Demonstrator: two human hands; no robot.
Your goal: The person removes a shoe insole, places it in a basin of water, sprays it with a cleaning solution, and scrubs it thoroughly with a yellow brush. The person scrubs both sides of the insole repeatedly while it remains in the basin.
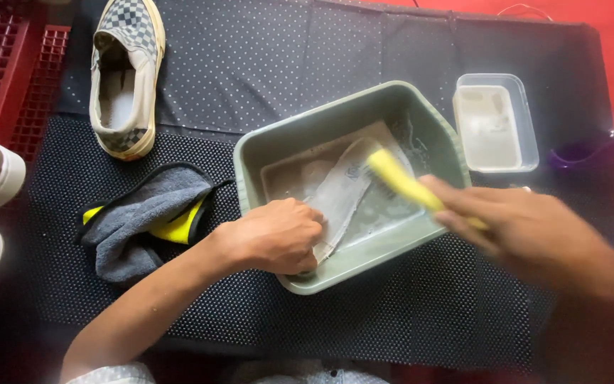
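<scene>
We see the left hand (273, 236) resting on the near rim of a grey-green plastic basin (440, 142), its fingers curled together and pressing down on the near end of a pale shoe insole (341, 195). The insole lies slanted inside the basin, in shallow soapy water, its far end pointing up and to the right.

The right hand (534, 235) comes in from the right, blurred, with its fingers wrapped tight around the handle of a yellow brush (399, 179). The head of the brush sits over the far end of the insole; we cannot tell whether it touches the surface.

The basin stands in the middle of a dark dotted mat (264, 64) that covers most of the floor in view. Just left of the basin lies a crumpled grey cloth (147, 213) with a black edge and a yellow underside. Far left, well apart from the basin, a slip-on shoe (126, 71) with a checkered pattern lies with its opening up. To the right of the basin, just beside its far corner, stands a clear rectangular container (527, 121) with cloudy liquid inside. At the far left edge we see a red plastic grid (1, 64), and near it two pale rounded shapes that are too cut off to identify.
</scene>
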